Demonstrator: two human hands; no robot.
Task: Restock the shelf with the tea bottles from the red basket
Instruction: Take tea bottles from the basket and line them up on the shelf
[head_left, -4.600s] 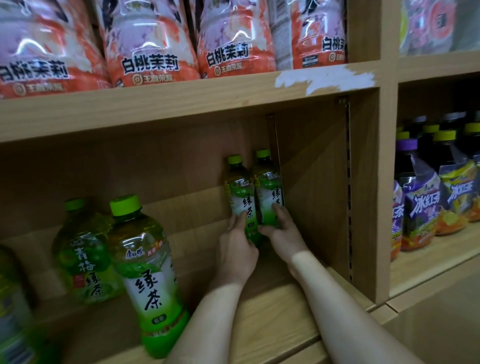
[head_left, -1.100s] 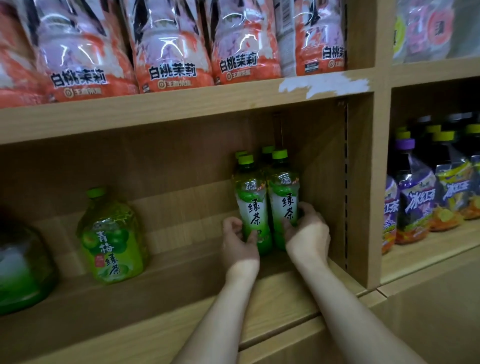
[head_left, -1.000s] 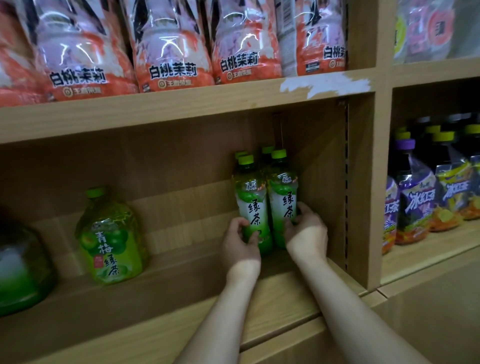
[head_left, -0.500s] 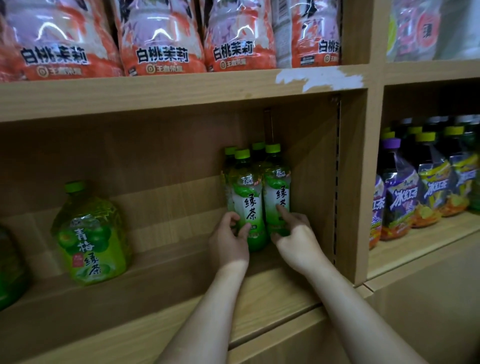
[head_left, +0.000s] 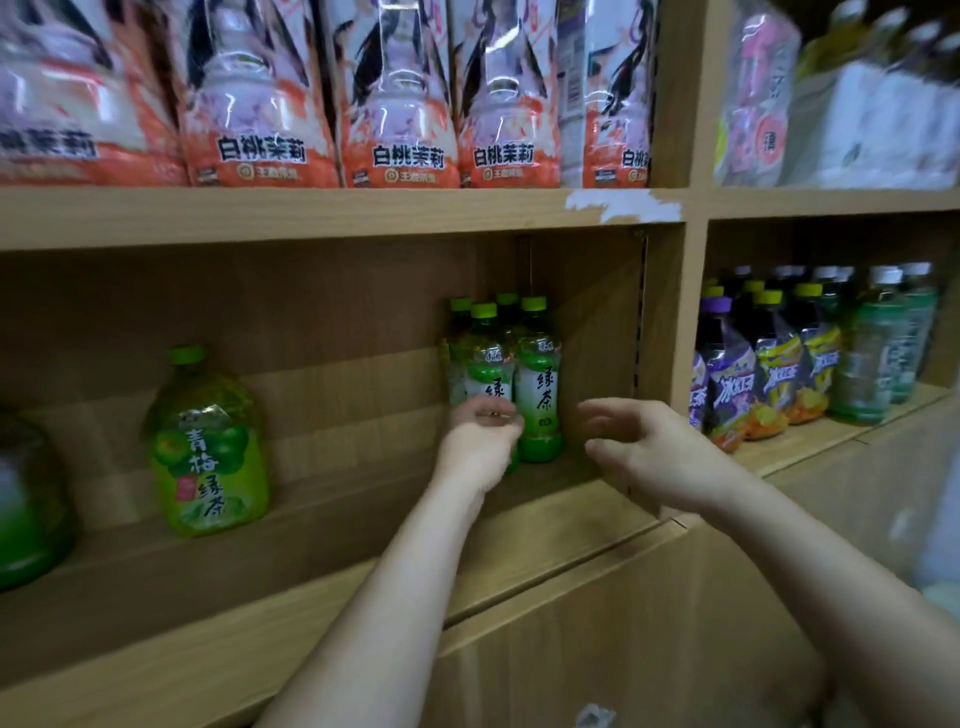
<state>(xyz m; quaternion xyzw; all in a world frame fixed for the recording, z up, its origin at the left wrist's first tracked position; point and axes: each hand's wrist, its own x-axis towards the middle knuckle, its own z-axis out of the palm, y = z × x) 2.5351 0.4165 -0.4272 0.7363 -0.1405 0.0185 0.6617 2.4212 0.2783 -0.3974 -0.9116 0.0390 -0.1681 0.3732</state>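
Several small green tea bottles with green caps stand bunched in the back right corner of the middle wooden shelf (head_left: 545, 519). The front right bottle (head_left: 539, 384) stands free and upright. My left hand (head_left: 483, 441) hovers in front of the lower half of the front left bottle (head_left: 483, 353), fingers loosely curled and holding nothing. My right hand (head_left: 644, 447) is open with spread fingers, right of the bottles and apart from them. The red basket is out of view.
A large green plum tea bottle (head_left: 208, 452) stands left on the same shelf, with another big green bottle (head_left: 26, 509) at the far left edge. Peach jasmine bottles (head_left: 395, 104) fill the shelf above. Right of the upright divider (head_left: 670, 364), purple and yellow iced tea bottles (head_left: 769, 374) stand.
Both hands have come off the two front bottles and drawn back towards me. The right hand has swung out to the right and opened. The bottles stay upright in the corner.
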